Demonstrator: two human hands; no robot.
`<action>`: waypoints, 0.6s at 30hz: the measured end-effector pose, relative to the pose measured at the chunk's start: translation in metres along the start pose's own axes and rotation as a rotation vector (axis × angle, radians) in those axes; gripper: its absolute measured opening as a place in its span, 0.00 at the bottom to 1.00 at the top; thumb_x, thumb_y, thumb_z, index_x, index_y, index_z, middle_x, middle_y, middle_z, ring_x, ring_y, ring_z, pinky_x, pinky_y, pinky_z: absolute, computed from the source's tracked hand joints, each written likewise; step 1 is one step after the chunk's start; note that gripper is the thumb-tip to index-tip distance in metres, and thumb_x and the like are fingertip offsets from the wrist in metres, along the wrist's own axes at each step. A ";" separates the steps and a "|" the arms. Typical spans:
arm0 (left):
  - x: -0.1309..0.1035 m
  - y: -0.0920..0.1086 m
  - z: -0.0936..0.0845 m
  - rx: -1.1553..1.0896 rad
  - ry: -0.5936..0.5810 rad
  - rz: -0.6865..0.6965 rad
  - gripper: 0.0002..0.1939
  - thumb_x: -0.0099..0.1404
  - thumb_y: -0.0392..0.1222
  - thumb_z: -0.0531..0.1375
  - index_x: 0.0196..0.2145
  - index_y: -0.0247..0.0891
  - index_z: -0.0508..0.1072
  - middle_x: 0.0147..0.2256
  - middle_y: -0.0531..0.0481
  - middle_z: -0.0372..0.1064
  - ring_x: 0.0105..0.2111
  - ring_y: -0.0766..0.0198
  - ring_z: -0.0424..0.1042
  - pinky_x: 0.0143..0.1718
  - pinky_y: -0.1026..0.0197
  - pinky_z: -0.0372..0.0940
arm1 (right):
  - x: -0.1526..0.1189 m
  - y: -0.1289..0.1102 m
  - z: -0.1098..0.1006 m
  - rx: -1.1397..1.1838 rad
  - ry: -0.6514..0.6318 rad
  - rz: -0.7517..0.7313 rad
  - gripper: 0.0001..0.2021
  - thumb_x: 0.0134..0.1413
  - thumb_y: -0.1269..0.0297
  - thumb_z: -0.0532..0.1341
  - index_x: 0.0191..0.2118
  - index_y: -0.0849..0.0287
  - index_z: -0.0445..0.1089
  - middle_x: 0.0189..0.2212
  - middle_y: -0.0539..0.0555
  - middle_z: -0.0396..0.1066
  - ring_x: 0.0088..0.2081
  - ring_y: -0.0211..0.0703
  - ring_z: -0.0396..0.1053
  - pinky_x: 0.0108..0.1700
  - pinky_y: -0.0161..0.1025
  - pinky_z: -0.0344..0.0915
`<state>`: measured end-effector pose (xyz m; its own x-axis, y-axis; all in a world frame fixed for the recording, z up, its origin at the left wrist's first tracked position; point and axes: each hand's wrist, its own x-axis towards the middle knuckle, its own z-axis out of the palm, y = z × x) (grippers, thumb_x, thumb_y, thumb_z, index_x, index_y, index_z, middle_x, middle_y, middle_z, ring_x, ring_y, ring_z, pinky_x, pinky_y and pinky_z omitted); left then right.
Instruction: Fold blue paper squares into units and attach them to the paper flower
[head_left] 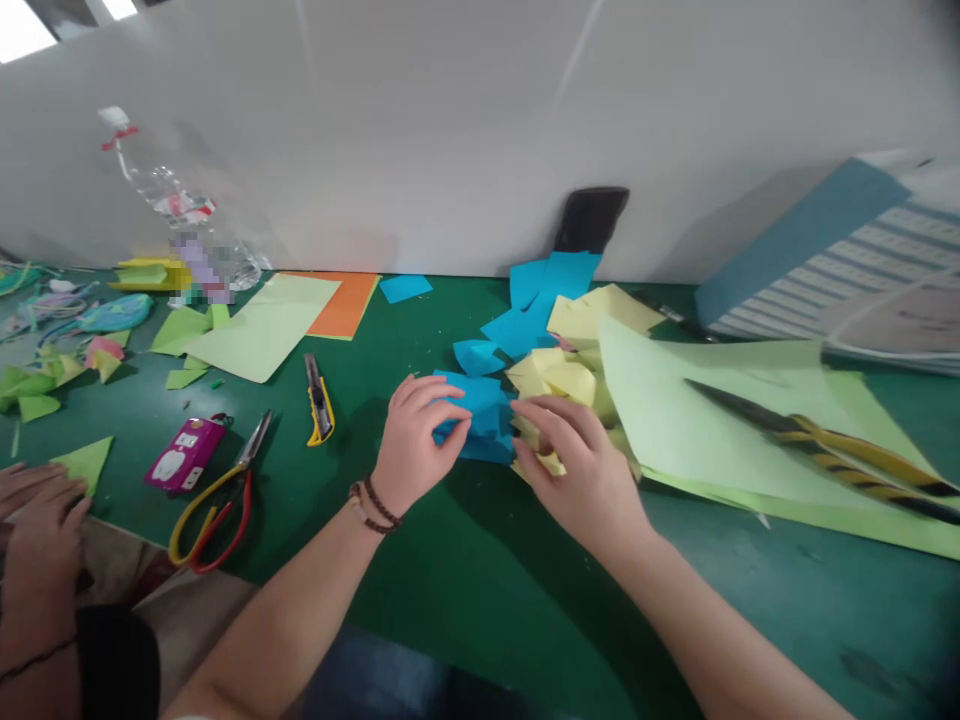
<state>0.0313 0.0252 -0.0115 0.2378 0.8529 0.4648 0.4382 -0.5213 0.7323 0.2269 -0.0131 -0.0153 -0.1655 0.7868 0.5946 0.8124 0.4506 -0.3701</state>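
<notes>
The blue paper piece (487,400) is located on the counter (442,540), directly ahead of me, between my two hands. My left hand (416,440) is at its left side: thumb and index fingertips nearly meet over the paper; I cannot tell whether they grip it. My right hand (581,470) is at its right edge, fingers curved, thumb and index tips slightly apart; a grip cannot be confirmed. Adjacent, behind my right hand: folded yellow papers (566,375). Behind the piece: loose blue papers (525,325). Right: light-green sheets (690,425) carrying yellow-and-black scissors (784,428). Left: yellow utility knife (320,405), then red-and-yellow-handled scissors (244,463) and a purple case (187,455). Far left: another person's hands (49,520) at a green paper (88,462).
</notes>
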 end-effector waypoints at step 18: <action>0.007 -0.003 -0.009 -1.052 -0.384 -0.661 0.19 0.54 0.49 0.70 0.40 0.37 0.76 0.37 0.45 0.76 0.44 0.52 0.74 0.46 0.51 0.67 | 0.006 0.005 -0.011 -0.041 0.225 -0.169 0.13 0.52 0.78 0.60 0.35 0.51 0.75 0.56 0.58 0.61 0.53 0.59 0.65 0.44 0.54 0.70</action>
<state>0.0241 0.0322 -0.0066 0.5480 0.8180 -0.1748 -0.2774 0.3748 0.8846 0.2360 -0.0102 -0.0059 -0.1763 0.5863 0.7907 0.8064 0.5467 -0.2256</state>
